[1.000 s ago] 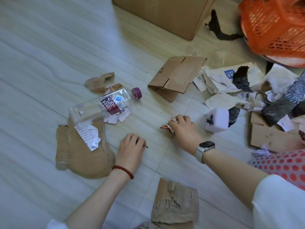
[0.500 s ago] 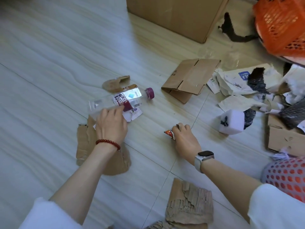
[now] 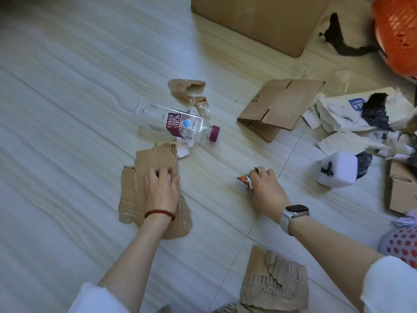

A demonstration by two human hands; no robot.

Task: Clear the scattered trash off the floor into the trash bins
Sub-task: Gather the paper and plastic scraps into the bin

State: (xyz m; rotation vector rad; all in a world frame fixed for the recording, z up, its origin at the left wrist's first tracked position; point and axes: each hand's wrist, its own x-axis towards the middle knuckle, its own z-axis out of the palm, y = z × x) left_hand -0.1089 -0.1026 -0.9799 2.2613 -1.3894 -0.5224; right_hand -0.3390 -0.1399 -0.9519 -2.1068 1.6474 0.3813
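The left hand (image 3: 161, 188) is curling its fingers round a white scrap (image 3: 169, 177) on the cardboard (image 3: 155, 159); the right hand (image 3: 267, 188) is gripping a wrapper (image 3: 244, 180).

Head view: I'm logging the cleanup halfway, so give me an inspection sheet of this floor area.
Surface: pale tiled floor, littered.
Job's things: bottle on its side; torn cardboard; red wrapper; folded cardboard; papers and foam block at right.
Clutter: ragged cardboard piece at the bottom edge.
Grips: left hand rests on the torn cardboard, fingers bent, hold unclear; right hand pinches the wrapper.
Cables: nothing seen.
Surroundings: cardboard box and orange basket at top.
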